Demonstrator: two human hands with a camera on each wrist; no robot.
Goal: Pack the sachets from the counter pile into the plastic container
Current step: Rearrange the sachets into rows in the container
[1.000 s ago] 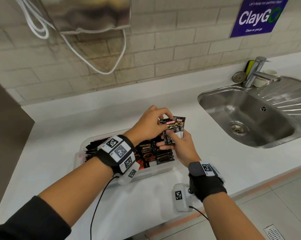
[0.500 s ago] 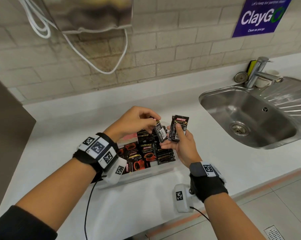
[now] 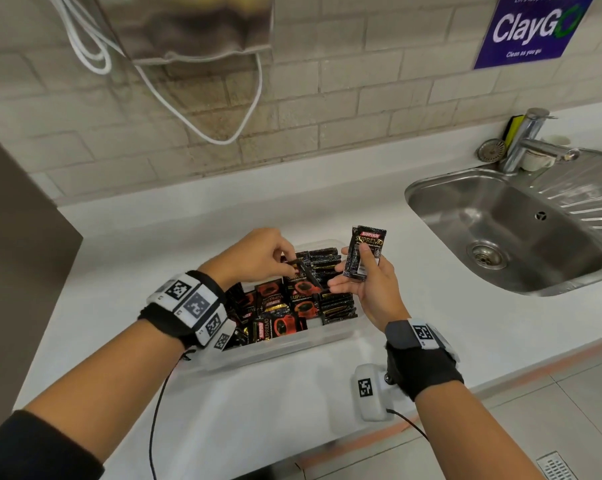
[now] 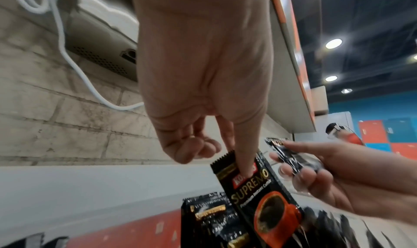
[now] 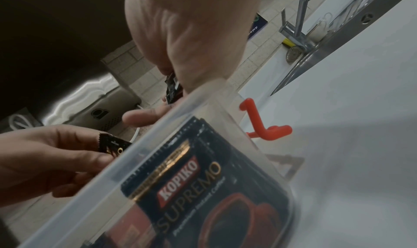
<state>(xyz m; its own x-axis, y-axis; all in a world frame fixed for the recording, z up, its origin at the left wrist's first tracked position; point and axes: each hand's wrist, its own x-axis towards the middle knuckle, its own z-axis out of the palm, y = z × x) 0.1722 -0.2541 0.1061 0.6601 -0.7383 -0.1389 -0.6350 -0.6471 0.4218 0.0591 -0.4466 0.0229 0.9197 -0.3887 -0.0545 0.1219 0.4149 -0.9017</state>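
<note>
A clear plastic container (image 3: 279, 351) sits on the white counter, filled with several black Kopiko Supremo sachets (image 3: 282, 306). My left hand (image 3: 258, 258) is over the container's back half and pinches the top edge of one sachet (image 4: 259, 193), lowering it among the others. My right hand (image 3: 365, 275) hovers just right of the container, thumb pressed on a sachet (image 3: 365, 252) held upright above the rim. In the right wrist view the container wall (image 5: 171, 137) shows a packed sachet (image 5: 203, 184) behind it.
A steel sink (image 3: 521, 233) with a tap (image 3: 528, 140) lies to the right. A dark panel (image 3: 15, 254) stands at the left. A white cable (image 3: 195, 109) hangs from a wall unit above. The counter's front edge (image 3: 396, 424) is close to my wrists.
My left hand took one sachet from the right hand's pair and carried it left and down into the container. The right hand stayed put, still holding a sachet.
</note>
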